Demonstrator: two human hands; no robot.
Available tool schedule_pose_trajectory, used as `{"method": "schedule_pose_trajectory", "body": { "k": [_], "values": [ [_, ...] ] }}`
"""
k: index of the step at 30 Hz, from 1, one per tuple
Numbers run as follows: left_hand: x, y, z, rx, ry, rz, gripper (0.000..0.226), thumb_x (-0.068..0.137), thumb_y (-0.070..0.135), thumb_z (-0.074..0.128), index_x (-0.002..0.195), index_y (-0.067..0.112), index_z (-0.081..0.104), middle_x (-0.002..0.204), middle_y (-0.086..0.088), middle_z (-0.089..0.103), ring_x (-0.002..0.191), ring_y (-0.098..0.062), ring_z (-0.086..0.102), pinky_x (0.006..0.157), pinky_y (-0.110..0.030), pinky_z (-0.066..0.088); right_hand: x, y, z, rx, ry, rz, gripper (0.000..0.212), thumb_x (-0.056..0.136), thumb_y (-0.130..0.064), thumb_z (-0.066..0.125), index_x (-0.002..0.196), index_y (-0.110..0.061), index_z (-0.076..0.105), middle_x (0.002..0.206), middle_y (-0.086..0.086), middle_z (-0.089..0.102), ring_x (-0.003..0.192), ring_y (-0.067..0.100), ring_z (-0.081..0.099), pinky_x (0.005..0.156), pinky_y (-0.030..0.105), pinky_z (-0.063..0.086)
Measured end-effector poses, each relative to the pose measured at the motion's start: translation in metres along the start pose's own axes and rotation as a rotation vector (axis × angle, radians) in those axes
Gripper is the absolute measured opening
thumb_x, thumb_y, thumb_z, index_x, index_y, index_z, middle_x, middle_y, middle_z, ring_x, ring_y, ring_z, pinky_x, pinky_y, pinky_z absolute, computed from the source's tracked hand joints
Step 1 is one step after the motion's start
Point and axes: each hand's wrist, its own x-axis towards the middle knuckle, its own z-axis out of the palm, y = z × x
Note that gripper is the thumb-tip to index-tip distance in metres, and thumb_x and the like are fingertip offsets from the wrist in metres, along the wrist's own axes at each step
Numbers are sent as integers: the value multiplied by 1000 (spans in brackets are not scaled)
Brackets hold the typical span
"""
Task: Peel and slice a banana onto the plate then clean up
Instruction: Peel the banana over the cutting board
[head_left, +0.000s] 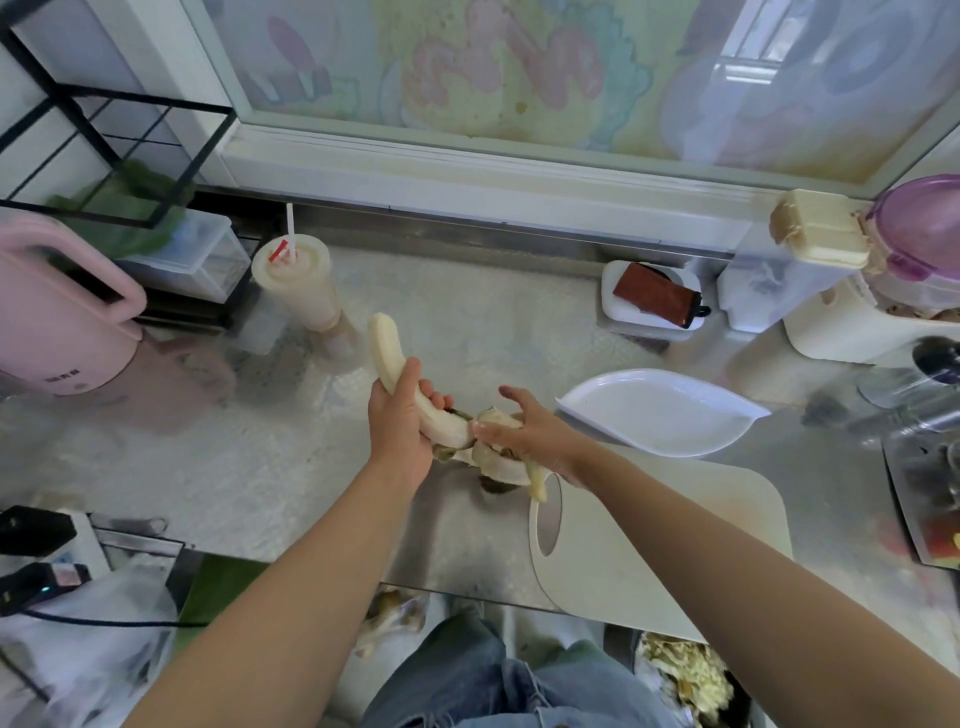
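Most of the peeling done, judging by how much bare flesh shows. Just off the left end of the cutting board (654, 545): left hand (400, 421) curled tight round the middle of the banana (387, 348), holding it tilted with the naked tip pointing up and away. Over the board's left end: right hand (524, 434) pinching the peel (501, 465) at the fruit's lower end, forefinger splayed, strips dangling beside the board's handle hole. Probably needs one last tug to free the skin. Just beyond the board's far edge: plate (660, 415), white, with no slice on it yet. No knife to be seen. Left to do: slicing, filling the plate, binning the peel, tidying up.
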Motion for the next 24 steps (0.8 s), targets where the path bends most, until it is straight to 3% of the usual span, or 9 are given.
{"method": "schedule_pose_trajectory", "body": {
  "k": [3, 5, 9, 12, 16, 20, 22, 24],
  "values": [
    [1, 0, 2, 4, -3, -35, 12, 89, 11, 60, 95, 12, 49, 60, -2, 45, 47, -14, 46, 60, -34, 50, 2, 2, 0, 122, -48, -80, 42, 88, -29, 66, 119, -1, 60, 109, 16, 67, 93, 20, 63, 90, 40, 51],
    [3, 1, 0, 1, -13, -72, 9, 90, 10, 57, 91, 11, 48, 60, -2, 46, 46, -14, 45, 57, -32, 50, 2, 2, -3, 223, -117, -76, 28, 92, -18, 61, 109, 3, 64, 98, 12, 68, 88, 19, 63, 84, 33, 51],
    [4, 1, -3, 26, -43, -129, 9, 90, 13, 56, 90, 11, 48, 64, -2, 51, 45, -13, 46, 54, -28, 51, 3, 2, -2, 207, -154, -62, 24, 91, -6, 58, 110, 9, 61, 97, 16, 64, 87, 22, 61, 80, 29, 50],
    [3, 0, -2, -12, -91, -205, 9, 91, 16, 56, 89, 13, 48, 69, -2, 52, 45, -12, 47, 53, -27, 52, 0, 1, -1, 255, -160, -102, 14, 90, 2, 52, 99, 4, 64, 88, 19, 66, 73, 22, 66, 73, 29, 54],
    [6, 3, -8, -175, -150, -297, 11, 95, 20, 50, 91, 10, 51, 71, -5, 53, 49, -13, 56, 59, -33, 58, -3, 4, -4, 430, -148, -73, 12, 93, -5, 52, 89, -5, 62, 85, 18, 64, 65, 22, 65, 66, 28, 54],
    [7, 10, -17, -275, -173, -295, 18, 97, 22, 47, 94, 5, 53, 72, -9, 61, 75, -28, 71, 79, -49, 56, 1, 7, -13, 454, -24, -44, 16, 93, -18, 55, 86, -5, 61, 84, 19, 58, 73, 28, 58, 66, 29, 48],
    [6, 14, -21, -281, -130, -262, 18, 96, 21, 48, 96, 4, 55, 73, -10, 59, 74, -27, 71, 75, -45, 58, 1, 1, -16, 464, -44, -67, 27, 91, -28, 58, 89, -1, 58, 82, 21, 53, 77, 32, 53, 67, 30, 45],
    [5, 17, -26, -258, -83, -213, 18, 97, 21, 47, 94, 6, 56, 73, -7, 54, 62, -19, 67, 61, -33, 59, 1, -13, -14, 513, -43, -109, 32, 95, -30, 56, 96, 2, 59, 85, 22, 58, 76, 33, 61, 65, 27, 50]
  ]
}}
